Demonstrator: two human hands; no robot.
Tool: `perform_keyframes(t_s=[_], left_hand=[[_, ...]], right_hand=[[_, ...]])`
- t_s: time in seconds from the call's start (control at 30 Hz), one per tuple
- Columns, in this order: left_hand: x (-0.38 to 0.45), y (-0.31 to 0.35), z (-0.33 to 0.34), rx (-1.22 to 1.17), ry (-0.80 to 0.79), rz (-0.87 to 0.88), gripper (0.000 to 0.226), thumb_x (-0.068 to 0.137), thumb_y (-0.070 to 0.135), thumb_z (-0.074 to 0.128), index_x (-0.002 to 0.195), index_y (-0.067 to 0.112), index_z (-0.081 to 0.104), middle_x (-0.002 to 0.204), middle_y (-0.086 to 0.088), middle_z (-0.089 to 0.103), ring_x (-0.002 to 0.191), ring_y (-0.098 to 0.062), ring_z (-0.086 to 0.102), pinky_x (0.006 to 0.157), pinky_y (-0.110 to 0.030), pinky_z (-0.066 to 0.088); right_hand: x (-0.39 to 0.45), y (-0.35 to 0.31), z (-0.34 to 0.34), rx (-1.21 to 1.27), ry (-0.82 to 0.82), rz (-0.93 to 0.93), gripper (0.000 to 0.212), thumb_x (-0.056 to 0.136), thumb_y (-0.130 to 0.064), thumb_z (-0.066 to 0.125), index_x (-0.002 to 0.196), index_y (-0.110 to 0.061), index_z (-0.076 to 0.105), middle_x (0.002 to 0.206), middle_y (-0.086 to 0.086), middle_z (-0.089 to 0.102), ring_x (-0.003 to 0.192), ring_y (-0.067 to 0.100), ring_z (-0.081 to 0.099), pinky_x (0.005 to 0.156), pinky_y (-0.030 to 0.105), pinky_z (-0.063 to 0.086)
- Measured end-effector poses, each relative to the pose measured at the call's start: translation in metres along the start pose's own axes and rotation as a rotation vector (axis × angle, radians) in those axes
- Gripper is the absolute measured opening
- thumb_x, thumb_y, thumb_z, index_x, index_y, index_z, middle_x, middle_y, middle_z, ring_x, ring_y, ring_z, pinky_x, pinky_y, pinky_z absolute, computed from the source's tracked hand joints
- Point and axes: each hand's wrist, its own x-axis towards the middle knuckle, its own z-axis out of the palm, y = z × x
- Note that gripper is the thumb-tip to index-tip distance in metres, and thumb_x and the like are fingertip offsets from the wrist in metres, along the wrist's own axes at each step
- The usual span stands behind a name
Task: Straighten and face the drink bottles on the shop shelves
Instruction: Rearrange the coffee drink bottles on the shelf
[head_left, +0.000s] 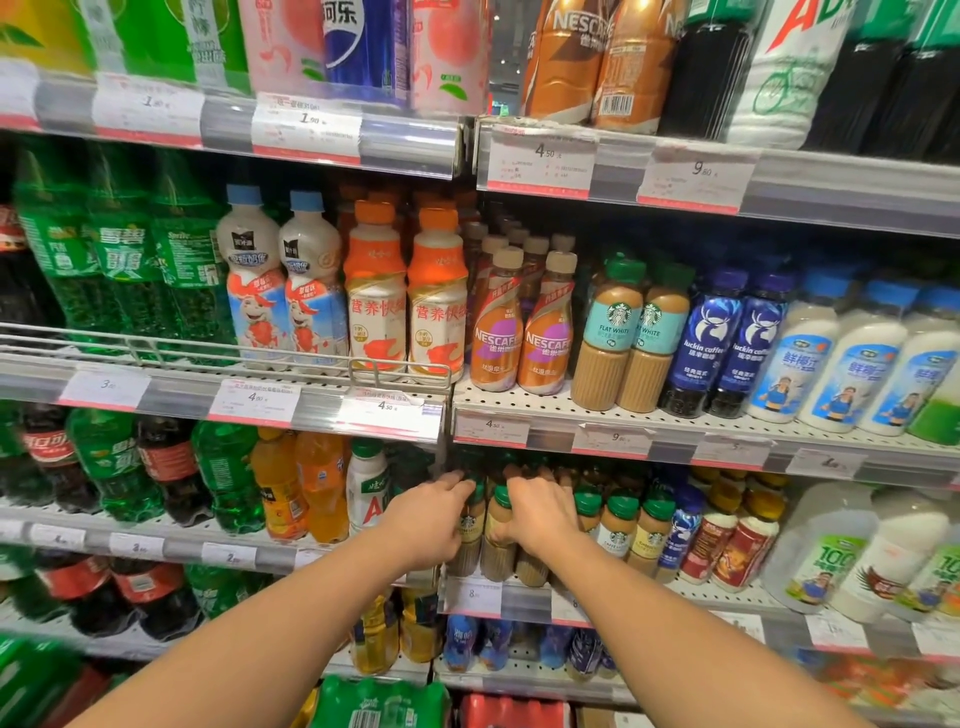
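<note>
1. Shop shelves (597, 410) packed with drinks fill the view; the green-capped Starbucks bottles (496, 540) stand on the third tier, at the left end of the right bay.
2. The left hand (423, 522) is curled round the outermost bottle; the right hand (540, 514) is wrapped over the neighbouring ones, just below their caps.
3. The bottles are judged rigid, fairly heavy when full, smooth and possibly breakable; a hold at the shoulder, above the label, is advised for turning.

green-capped tan coffee bottles (497, 535), orange-capped white bottles (375, 291)
</note>
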Motion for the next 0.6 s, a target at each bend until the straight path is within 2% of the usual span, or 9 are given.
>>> perform_keyframes(t_s=[0.13, 0.27, 0.37, 0.5, 0.6], left_hand=[[0.001, -0.002, -0.001, 0.002, 0.004, -0.004, 0.074, 0.092, 0.023, 0.060, 0.158, 0.024, 0.027, 0.165, -0.002, 0.027, 0.142, -0.025, 0.044, 0.108, -0.038, 0.047], [0.002, -0.002, -0.002, 0.020, 0.007, -0.007, 0.071, 0.093, 0.023, 0.059, 0.158, 0.025, 0.029, 0.164, -0.002, 0.030, 0.140, -0.025, 0.046, 0.106, -0.037, 0.048], [0.001, 0.000, -0.002, 0.031, -0.004, -0.013, 0.071, 0.094, 0.023, 0.058, 0.158, 0.024, 0.029, 0.164, -0.003, 0.030, 0.140, -0.026, 0.046, 0.106, -0.038, 0.049], [-0.003, 0.007, -0.007, 0.083, -0.028, -0.047, 0.070, 0.093, 0.025, 0.058, 0.158, 0.023, 0.029, 0.162, -0.003, 0.032, 0.139, -0.027, 0.046, 0.104, -0.040, 0.051], [-0.005, 0.015, -0.016, 0.134, -0.018, -0.076, 0.062, 0.091, 0.032, 0.058, 0.151, 0.027, 0.041, 0.153, -0.001, 0.045, 0.131, -0.025, 0.052, 0.098, -0.041, 0.054]], right_hand=[[-0.002, 0.002, 0.001, -0.002, -0.007, -0.021, 0.060, 0.081, -0.051, 0.074, 0.130, -0.024, 0.052, 0.117, 0.004, 0.067, 0.119, 0.031, 0.057, 0.109, 0.052, 0.037], [-0.011, 0.007, -0.004, -0.021, 0.030, -0.068, 0.073, 0.085, -0.045, 0.070, 0.147, -0.023, 0.039, 0.131, 0.007, 0.061, 0.126, 0.034, 0.051, 0.111, 0.052, 0.035], [-0.025, 0.010, -0.009, -0.016, 0.090, -0.124, 0.073, 0.088, -0.041, 0.067, 0.151, -0.023, 0.034, 0.139, 0.008, 0.056, 0.130, 0.033, 0.047, 0.112, 0.052, 0.036], [-0.047, 0.018, -0.020, 0.011, 0.144, -0.215, 0.065, 0.092, -0.036, 0.062, 0.150, -0.021, 0.039, 0.143, 0.007, 0.051, 0.133, 0.031, 0.044, 0.118, 0.050, 0.030], [-0.064, 0.025, -0.035, 0.047, 0.130, -0.288, 0.056, 0.095, -0.033, 0.058, 0.147, -0.020, 0.042, 0.142, 0.005, 0.051, 0.131, 0.029, 0.045, 0.114, 0.046, 0.037]])
